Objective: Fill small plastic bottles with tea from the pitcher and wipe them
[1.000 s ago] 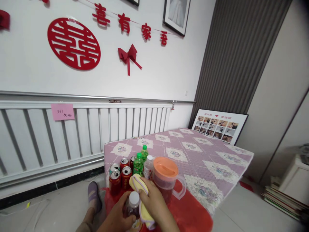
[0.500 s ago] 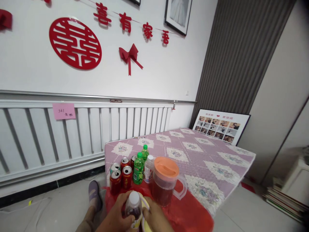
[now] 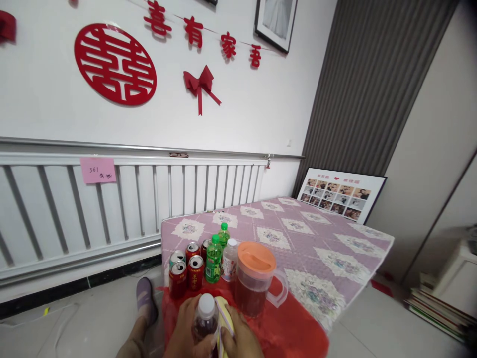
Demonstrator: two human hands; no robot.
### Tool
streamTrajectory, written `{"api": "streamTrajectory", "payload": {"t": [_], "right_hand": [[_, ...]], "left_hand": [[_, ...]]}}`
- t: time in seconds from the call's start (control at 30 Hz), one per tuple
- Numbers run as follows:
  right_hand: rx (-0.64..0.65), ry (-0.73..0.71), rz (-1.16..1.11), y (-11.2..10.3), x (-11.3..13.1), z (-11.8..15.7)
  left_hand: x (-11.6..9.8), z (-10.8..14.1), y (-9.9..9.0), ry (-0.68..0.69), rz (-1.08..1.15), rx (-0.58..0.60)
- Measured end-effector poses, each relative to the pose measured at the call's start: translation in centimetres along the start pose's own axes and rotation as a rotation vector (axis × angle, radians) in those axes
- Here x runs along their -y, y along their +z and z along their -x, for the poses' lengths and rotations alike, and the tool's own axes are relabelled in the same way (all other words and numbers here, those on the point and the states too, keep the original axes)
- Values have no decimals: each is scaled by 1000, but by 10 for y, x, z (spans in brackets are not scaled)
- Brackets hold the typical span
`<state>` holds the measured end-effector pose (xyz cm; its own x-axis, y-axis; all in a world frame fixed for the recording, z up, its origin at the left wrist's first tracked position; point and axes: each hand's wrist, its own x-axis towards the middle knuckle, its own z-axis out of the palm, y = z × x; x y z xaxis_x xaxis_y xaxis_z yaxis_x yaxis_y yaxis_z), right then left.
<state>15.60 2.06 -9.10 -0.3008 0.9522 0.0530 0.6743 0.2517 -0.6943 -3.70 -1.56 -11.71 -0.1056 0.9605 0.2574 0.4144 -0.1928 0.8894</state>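
Observation:
My left hand (image 3: pixel 191 328) is wrapped round a clear plastic bottle (image 3: pixel 206 313) with a white cap and dark contents, held upright close to me. In my right hand (image 3: pixel 238 330) is a folded yellow cloth (image 3: pixel 222 318) with a pale purple edge, pressed against the bottle's right side. Just beyond my right hand stands a clear pitcher (image 3: pixel 253 296) with an orange lid and dark liquid inside. Several opened drink cans (image 3: pixel 196 273), two green-capped bottles (image 3: pixel 213 261) and a white-capped bottle (image 3: pixel 229 261) are grouped beyond my left hand. The lower part of the held bottle is hidden.
A red plastic sheet (image 3: pixel 294 325) lies under the drinks on a table with a purple flowered cloth (image 3: pixel 268 223). A white radiator (image 3: pixel 149 199) runs along the wall. A photo board (image 3: pixel 341 194) leans behind, and stacked books (image 3: pixel 436 313) lie at right.
My right hand has shifted slightly along the bottle's side with the cloth, and more of the cloth shows near the cap. My left hand keeps hold of the bottle.

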Motion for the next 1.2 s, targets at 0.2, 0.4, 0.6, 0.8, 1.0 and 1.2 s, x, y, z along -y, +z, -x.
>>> {"api": "streamTrajectory", "payload": {"t": [0.2,0.4,0.6,0.8,1.0,1.2], "right_hand": [[-153,-173,-162,-17,10,3],[-168,-271,-208,-33,40,3],[-111,-212,-155,-38,59,-15],[27,-230,-105,-47,77,-46],[176,-235,-241,-50,75,-57],[167,-165,-404,-44,51,-41]], "left_hand": [[-5,-4,6,-37,-72,-27],[-19,-8,-8,-86,36,-22],[-31,-6,-14,-125,58,67],[-25,-7,-15,-93,180,147],[-23,-9,-16,-88,262,172],[-32,-8,-15,-119,226,154]]}}
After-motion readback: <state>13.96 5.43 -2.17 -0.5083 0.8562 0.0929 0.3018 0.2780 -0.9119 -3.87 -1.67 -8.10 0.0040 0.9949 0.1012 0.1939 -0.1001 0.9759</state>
